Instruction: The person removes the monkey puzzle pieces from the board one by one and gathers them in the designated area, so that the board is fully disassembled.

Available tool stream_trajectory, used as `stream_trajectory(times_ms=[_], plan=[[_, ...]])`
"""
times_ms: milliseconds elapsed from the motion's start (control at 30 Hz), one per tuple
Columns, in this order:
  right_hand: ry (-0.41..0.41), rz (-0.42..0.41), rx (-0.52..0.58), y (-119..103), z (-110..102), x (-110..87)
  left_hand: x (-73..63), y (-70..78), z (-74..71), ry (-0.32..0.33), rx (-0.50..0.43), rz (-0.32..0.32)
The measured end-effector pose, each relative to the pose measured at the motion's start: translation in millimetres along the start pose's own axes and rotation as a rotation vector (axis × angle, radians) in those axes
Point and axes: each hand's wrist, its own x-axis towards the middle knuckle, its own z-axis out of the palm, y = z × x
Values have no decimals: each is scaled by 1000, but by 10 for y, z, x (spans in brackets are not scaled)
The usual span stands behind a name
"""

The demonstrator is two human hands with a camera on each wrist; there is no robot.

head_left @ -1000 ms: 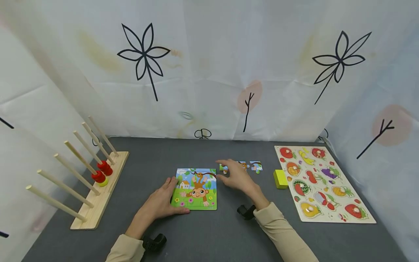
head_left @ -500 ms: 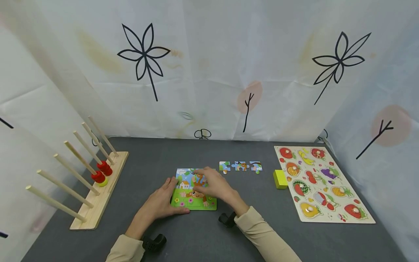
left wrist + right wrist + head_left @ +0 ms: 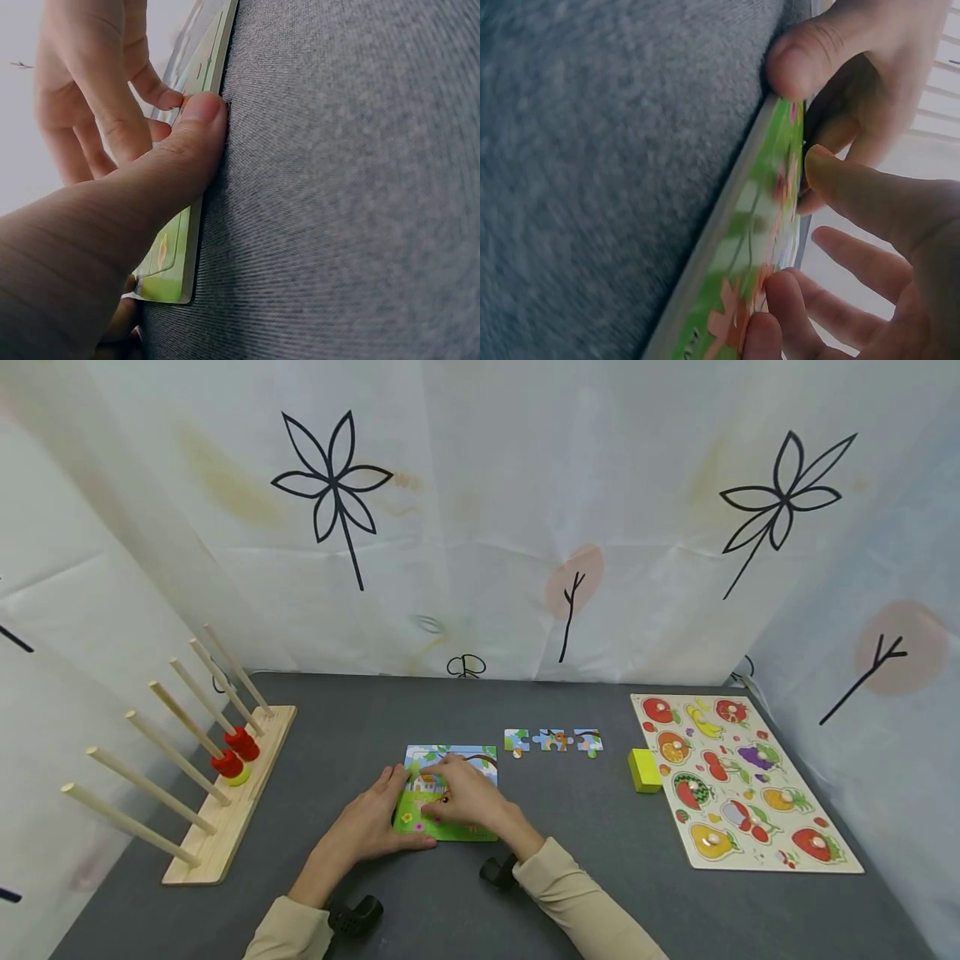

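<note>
The left hand [image 3: 371,818] lay spread, thumb and fingers against two edges of the puzzle [image 3: 411,810]; the right hand [image 3: 467,793] arched above it, thumb apart from loosely bent fingers, fingertips at its surface.

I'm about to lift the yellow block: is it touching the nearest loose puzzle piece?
Apart: the head view shows grey tabletop between the yellow block and nearest loose puzzle piece.

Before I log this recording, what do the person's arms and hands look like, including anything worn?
The left sleeve and right sleeve are long and plain beige. A curved black left wrist device and matching right wrist device are visible. The left hand and right hand have no gloves.
</note>
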Motion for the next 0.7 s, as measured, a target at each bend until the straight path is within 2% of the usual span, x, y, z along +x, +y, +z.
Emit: stream_trajectory(times_ms=[400,700], plan=[[-22,91,-19,-54,55,36,-3,-9,-1,2,-1,5],[-14,127,-36,-85,68,64,-1,-6,0,-3,-1,0]])
